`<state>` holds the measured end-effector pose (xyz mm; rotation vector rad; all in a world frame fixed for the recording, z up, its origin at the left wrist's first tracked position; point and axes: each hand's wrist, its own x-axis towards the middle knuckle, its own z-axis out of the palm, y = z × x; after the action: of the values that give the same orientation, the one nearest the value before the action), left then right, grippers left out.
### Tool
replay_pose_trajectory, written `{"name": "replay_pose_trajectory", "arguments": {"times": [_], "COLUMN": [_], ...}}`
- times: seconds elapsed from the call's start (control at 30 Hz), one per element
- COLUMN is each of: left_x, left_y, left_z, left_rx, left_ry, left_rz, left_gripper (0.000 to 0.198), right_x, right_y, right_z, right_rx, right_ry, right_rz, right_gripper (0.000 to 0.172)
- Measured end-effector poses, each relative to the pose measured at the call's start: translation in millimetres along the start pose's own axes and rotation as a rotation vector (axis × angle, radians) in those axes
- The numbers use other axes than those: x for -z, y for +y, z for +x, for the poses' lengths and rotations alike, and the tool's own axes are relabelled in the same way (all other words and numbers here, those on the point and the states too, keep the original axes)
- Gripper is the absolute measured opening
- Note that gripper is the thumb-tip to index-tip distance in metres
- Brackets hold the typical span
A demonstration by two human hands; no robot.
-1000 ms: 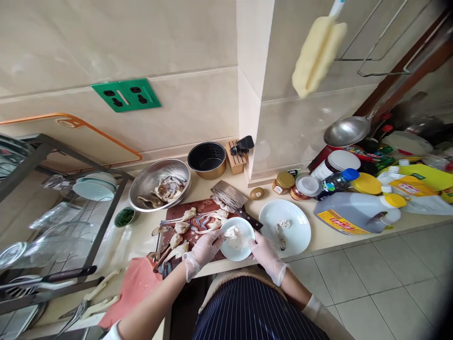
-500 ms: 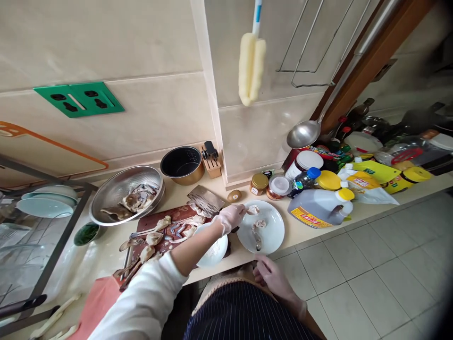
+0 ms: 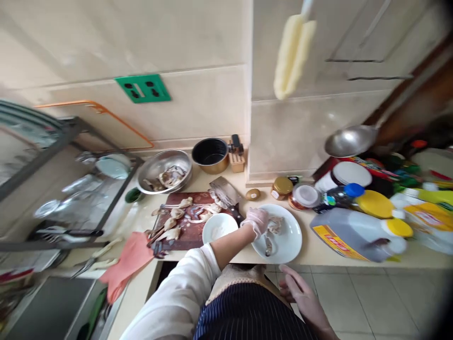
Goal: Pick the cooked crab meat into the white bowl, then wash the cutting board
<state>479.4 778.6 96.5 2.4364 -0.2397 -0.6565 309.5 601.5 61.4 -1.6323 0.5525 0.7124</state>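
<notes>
My left hand [image 3: 257,221], in a thin clear glove, reaches over the left side of a white plate [image 3: 292,250]. Its curled fingers are on a pale, white-coated piece of meat [image 3: 275,224]; a darker, shiny piece [image 3: 268,246] lies lower on the plate. My right hand [image 3: 300,293], also gloved, hangs below the counter edge with fingers extended and nothing in it. Left of the plate stands a white bowl [image 3: 221,227] of white powder. Beyond it, several raw meat pieces [image 3: 173,222] lie on a reddish-brown cutting board [image 3: 191,242], with a cleaver [image 3: 225,190] at its corner.
A steel bowl [image 3: 146,182] with more meat and a black-lined pot [image 3: 211,156] stand at the back. Jars [image 3: 282,188] and a large jug [image 3: 354,233] are on the right. Scissors [image 3: 94,259], a pink glove [image 3: 127,262] and a dish rack [image 3: 106,222] sit left.
My view has swung left, bringing the sink area into sight. My left hand has lowered the coated piece from above the plate onto it. My right hand remains below the counter edge.
</notes>
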Motion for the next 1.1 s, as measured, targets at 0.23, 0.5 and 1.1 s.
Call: {"name": "replay_pose_trajectory", "arguments": {"times": [0.23, 0.5, 1.1], "left_x": [64.6, 80.6, 74.6], "left_y": [-95, -217, -247], "left_z": [-105, -157, -128], "left_rx": [0.264, 0.342, 0.002], "left_ry": [0.375, 0.295, 0.122], "left_rz": [0.073, 0.283, 0.466], "left_gripper": [0.026, 0.033, 0.030], "right_x": [-55, -124, -177], "right_y": [-46, -62, -72], "right_z": [22, 37, 32], "right_rx": [0.102, 0.210, -0.045], "right_ry": [-0.229, -0.100, 0.019], "right_rz": [-0.186, -0.325, -0.154], "right_gripper": [0.071, 0.066, 0.034]}}
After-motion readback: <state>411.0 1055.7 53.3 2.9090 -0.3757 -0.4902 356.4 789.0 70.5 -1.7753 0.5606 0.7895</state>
